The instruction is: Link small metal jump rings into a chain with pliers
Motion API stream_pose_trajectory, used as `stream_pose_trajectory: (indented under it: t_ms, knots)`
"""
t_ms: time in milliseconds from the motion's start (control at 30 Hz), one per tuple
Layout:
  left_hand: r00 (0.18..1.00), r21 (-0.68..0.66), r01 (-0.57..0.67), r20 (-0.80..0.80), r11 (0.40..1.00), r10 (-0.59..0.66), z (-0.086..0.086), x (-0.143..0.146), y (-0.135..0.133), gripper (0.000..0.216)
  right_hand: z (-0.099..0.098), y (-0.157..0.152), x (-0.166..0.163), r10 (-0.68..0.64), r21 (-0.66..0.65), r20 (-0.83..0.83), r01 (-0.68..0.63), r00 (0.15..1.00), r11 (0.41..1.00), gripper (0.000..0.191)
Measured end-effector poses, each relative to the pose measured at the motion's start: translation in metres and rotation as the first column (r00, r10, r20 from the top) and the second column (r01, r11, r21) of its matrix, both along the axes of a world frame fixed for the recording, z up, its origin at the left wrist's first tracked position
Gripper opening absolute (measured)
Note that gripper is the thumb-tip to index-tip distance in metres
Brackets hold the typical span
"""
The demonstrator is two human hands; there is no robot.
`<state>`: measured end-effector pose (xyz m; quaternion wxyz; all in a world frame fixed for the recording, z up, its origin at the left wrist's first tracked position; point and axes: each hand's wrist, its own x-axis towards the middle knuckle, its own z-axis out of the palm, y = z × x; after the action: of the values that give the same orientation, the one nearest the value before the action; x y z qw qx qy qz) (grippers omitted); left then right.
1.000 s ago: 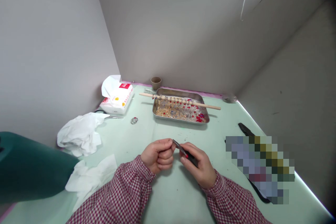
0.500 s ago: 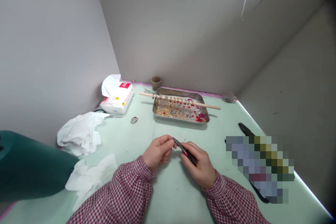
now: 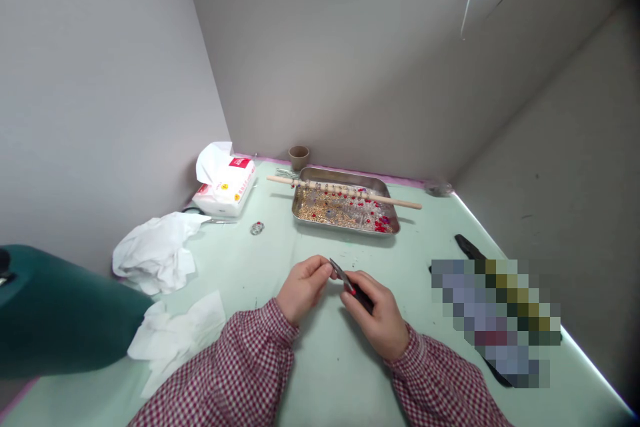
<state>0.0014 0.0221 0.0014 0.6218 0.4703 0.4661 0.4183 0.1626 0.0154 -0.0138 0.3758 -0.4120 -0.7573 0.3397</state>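
Note:
My right hand (image 3: 377, 313) is wrapped round a pair of pliers (image 3: 344, 276) with dark handles and a slim metal nose that points up and left. The tip of the pliers reaches the fingertips of my left hand (image 3: 305, 287). Thumb and forefinger of that hand are pinched together; whatever lies between them is too small or hidden to name. Beyond my hands is a metal tray (image 3: 345, 231) with gold, clear and red beads in it. A wooden stick (image 3: 405, 203) lies across the tray, with small beaded rings round it.
Left of the tray are a small beaded ring (image 3: 257, 228), a tissue pack (image 3: 225, 190), scissors (image 3: 220, 221) and crumpled tissues (image 3: 155, 253). A brown cup (image 3: 299, 157) stands behind. A dark green object (image 3: 65, 313) fills the left edge. At right lies a blurred-out item (image 3: 490, 320).
Both hands stay nearly in place, with the pliers' tip still at the left fingertips. The view has shifted very slightly.

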Motion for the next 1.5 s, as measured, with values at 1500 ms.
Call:
stream_pose_trajectory:
  t_ms: [1500]
  knots:
    - [0.806,0.086,0.097,0.578,0.992,-0.129,0.030,0.005,-0.012,0.072,0.001,-0.002,0.002,0.058,-0.149,-0.300,-0.107,0.952,0.983,0.033]
